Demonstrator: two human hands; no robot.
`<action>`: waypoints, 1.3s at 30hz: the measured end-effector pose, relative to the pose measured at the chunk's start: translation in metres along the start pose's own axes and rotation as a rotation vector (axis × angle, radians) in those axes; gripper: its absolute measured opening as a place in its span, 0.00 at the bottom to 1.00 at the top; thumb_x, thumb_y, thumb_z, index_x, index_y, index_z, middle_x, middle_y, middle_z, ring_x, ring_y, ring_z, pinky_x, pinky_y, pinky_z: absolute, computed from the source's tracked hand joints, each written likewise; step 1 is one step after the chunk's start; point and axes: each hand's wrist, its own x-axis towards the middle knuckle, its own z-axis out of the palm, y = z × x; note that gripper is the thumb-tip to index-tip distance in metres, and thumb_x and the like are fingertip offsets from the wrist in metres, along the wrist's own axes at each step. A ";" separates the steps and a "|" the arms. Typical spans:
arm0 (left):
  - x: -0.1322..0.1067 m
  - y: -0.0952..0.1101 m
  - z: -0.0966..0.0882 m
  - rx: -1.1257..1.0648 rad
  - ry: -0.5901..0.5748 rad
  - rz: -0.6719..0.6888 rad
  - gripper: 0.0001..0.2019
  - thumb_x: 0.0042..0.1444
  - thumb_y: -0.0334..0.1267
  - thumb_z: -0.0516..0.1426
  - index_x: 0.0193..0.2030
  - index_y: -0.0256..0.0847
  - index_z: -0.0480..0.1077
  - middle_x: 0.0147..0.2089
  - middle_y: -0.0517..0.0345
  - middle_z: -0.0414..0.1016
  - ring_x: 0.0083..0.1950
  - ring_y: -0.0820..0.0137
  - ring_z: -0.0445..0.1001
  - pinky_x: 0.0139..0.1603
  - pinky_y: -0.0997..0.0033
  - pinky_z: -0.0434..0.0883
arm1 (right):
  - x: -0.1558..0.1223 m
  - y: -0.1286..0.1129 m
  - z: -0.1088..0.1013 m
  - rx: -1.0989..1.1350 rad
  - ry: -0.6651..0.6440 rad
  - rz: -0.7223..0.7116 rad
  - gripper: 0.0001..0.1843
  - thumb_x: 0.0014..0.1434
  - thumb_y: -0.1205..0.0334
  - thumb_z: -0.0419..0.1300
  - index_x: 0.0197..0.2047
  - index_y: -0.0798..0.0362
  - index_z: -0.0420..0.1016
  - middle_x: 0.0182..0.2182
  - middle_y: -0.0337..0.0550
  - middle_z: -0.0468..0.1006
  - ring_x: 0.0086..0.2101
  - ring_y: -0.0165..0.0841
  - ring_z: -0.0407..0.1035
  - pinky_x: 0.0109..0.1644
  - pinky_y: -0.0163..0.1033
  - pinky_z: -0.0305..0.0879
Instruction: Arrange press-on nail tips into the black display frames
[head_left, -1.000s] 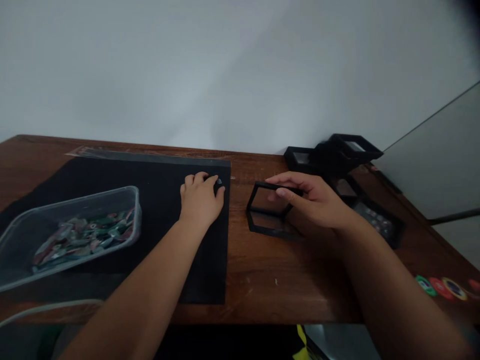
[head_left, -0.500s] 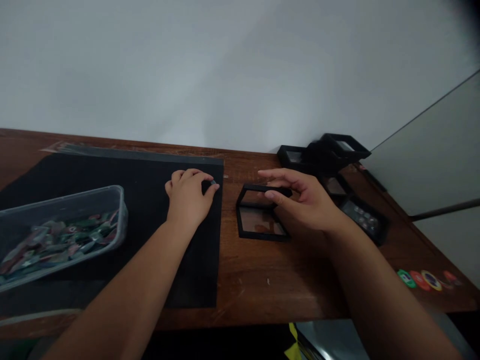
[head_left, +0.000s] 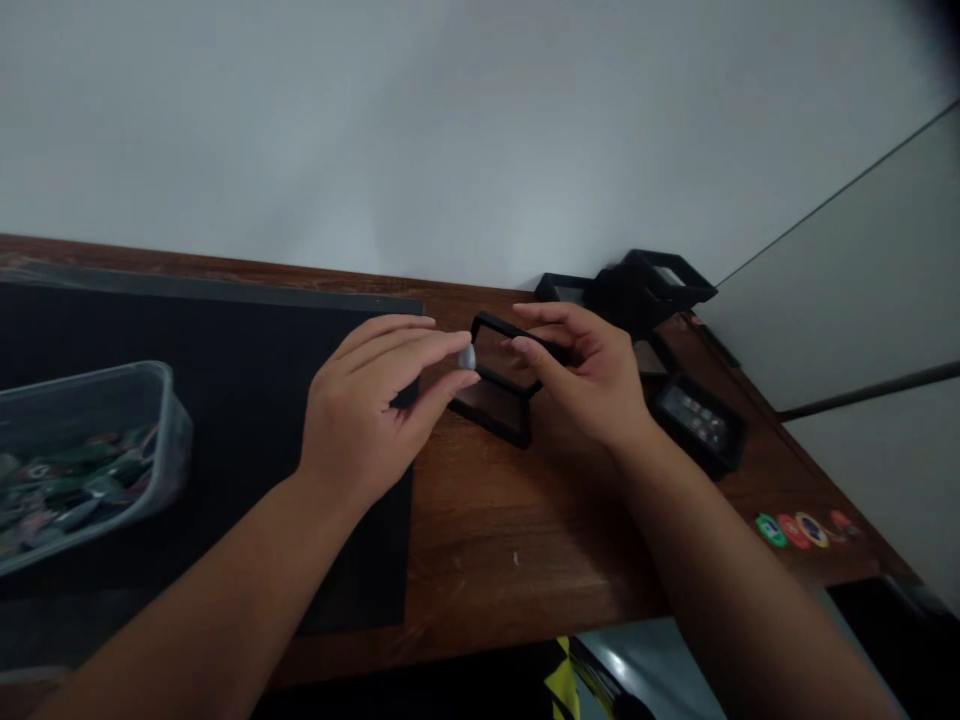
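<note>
Between the thumb and fingertips of my left hand [head_left: 379,400] is a small, smooth, grey-blue stone [head_left: 467,357]. It is held up just left of a black-framed display case [head_left: 491,420] with clear panels. The case is hinged apart, one half raised and the other low over the wooden table. My right hand [head_left: 589,370] grips the raised half by its right side, thumb in front and fingers behind. Part of the case is hidden behind that hand.
A clear plastic tub [head_left: 169,440] of mixed polished stones stands on a black mat [head_left: 247,340] at left. Several black cases [head_left: 660,280] are stacked by the wall. Another case [head_left: 701,420] holds small round pieces. Coloured chips [head_left: 793,531] lie near the table's right front edge.
My left hand has lifted the stone off the mat and moved it right, towards the case. My right hand has raised and tilted the case. The view has shifted slightly right.
</note>
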 end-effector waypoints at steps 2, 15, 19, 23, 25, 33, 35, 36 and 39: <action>0.000 0.002 0.001 -0.026 -0.028 0.015 0.08 0.63 0.39 0.62 0.48 0.46 0.78 0.45 0.59 0.84 0.52 0.64 0.79 0.57 0.58 0.74 | 0.000 -0.002 0.000 0.028 0.026 0.009 0.17 0.60 0.52 0.67 0.49 0.51 0.78 0.42 0.46 0.84 0.40 0.37 0.80 0.51 0.47 0.78; -0.001 0.003 0.000 -0.185 -0.197 -0.054 0.10 0.61 0.37 0.64 0.49 0.43 0.78 0.42 0.60 0.84 0.41 0.71 0.79 0.42 0.71 0.73 | -0.003 -0.010 0.000 -0.039 0.224 0.012 0.17 0.63 0.46 0.63 0.50 0.46 0.73 0.36 0.43 0.82 0.27 0.33 0.75 0.31 0.42 0.76; -0.003 0.000 0.003 -0.272 -0.265 -0.021 0.11 0.60 0.37 0.65 0.49 0.43 0.78 0.40 0.60 0.83 0.39 0.71 0.78 0.42 0.70 0.73 | -0.001 -0.004 -0.005 -0.083 0.278 -0.018 0.18 0.67 0.43 0.57 0.54 0.43 0.69 0.39 0.44 0.81 0.29 0.33 0.76 0.31 0.41 0.74; -0.003 0.000 0.003 -0.285 -0.266 -0.086 0.10 0.60 0.39 0.65 0.49 0.46 0.79 0.41 0.61 0.83 0.39 0.72 0.79 0.42 0.72 0.74 | 0.002 0.004 -0.008 -0.033 0.304 -0.007 0.17 0.67 0.45 0.59 0.53 0.43 0.68 0.39 0.42 0.81 0.27 0.30 0.75 0.29 0.38 0.72; -0.002 0.002 0.001 -0.286 -0.224 -0.169 0.11 0.60 0.40 0.65 0.49 0.48 0.79 0.41 0.62 0.83 0.40 0.72 0.79 0.43 0.72 0.75 | 0.004 0.006 -0.009 0.032 0.326 -0.017 0.15 0.66 0.47 0.61 0.51 0.44 0.70 0.36 0.39 0.81 0.24 0.28 0.73 0.25 0.36 0.70; 0.000 0.006 -0.005 -0.321 -0.246 -0.185 0.11 0.59 0.42 0.66 0.49 0.49 0.79 0.44 0.64 0.83 0.45 0.70 0.79 0.47 0.72 0.75 | 0.002 -0.006 -0.006 0.174 0.306 -0.198 0.11 0.62 0.51 0.66 0.44 0.45 0.73 0.28 0.34 0.80 0.23 0.27 0.72 0.23 0.33 0.69; 0.000 0.004 -0.005 -0.300 -0.296 -0.134 0.11 0.60 0.42 0.65 0.49 0.49 0.79 0.44 0.63 0.83 0.44 0.70 0.79 0.45 0.71 0.75 | -0.002 -0.010 -0.004 0.162 0.261 -0.231 0.10 0.63 0.52 0.66 0.44 0.45 0.74 0.27 0.34 0.79 0.25 0.28 0.74 0.25 0.33 0.71; 0.000 0.003 -0.004 -0.290 -0.321 -0.110 0.11 0.60 0.42 0.65 0.49 0.48 0.78 0.44 0.63 0.83 0.44 0.70 0.79 0.44 0.71 0.74 | -0.003 -0.011 -0.003 0.159 0.238 -0.241 0.10 0.63 0.52 0.66 0.44 0.45 0.75 0.27 0.34 0.79 0.26 0.29 0.75 0.27 0.34 0.72; 0.000 0.000 -0.002 -0.282 -0.375 -0.035 0.10 0.60 0.40 0.65 0.49 0.46 0.78 0.42 0.62 0.82 0.45 0.70 0.78 0.45 0.70 0.73 | -0.007 -0.011 -0.001 0.151 0.193 -0.261 0.08 0.63 0.54 0.66 0.44 0.46 0.75 0.27 0.34 0.79 0.27 0.29 0.76 0.31 0.35 0.75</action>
